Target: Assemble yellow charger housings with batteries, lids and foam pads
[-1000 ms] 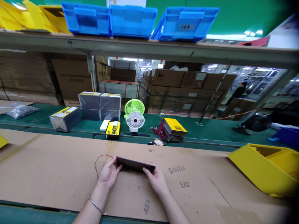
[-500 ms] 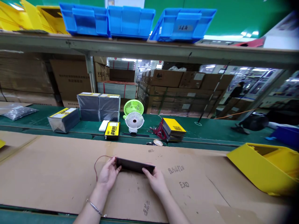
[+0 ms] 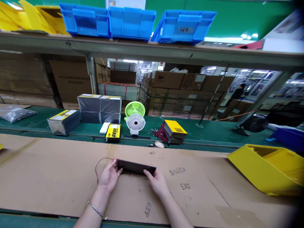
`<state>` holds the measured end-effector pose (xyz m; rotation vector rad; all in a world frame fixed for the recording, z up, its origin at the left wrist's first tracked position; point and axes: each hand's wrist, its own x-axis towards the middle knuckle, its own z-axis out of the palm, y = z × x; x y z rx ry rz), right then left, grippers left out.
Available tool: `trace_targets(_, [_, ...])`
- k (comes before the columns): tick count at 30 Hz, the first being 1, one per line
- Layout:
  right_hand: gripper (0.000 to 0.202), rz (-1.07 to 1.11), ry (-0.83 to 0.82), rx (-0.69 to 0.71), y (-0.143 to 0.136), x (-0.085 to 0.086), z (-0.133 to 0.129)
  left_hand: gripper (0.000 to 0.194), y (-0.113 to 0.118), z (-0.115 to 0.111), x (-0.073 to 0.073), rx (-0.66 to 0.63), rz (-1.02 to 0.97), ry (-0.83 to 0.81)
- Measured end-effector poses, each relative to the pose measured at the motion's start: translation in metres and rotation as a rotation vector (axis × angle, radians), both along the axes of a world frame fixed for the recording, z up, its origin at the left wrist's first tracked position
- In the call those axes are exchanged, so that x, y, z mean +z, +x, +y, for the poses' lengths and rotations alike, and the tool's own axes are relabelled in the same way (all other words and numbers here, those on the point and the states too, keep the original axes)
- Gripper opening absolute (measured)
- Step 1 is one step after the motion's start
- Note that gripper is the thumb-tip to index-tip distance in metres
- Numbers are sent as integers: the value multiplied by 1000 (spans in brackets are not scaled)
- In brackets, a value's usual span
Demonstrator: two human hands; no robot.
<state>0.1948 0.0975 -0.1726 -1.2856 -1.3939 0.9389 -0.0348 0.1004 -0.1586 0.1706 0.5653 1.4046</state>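
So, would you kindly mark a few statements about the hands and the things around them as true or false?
1. The left hand and right hand both hold the dark panel. True.
2. A thin wire curves beside the right hand. False: the thin wire curves beside the left hand.
3. The white fan stands in front of the green fan. True.
4. The white fan is right of the red wires. False: it is left of the red wires.
5. Three blue bins stand on the shelf. True.
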Motion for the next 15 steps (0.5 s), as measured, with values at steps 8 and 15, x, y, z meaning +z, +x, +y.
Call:
trace_targets(8, [37,29,-7,4,-1,1,-1,9,0,0,-1,-1,11,2])
trace_targets(15, [38,38,-16,-3,0,-5,3,10,0,0,-1,-1,18,1])
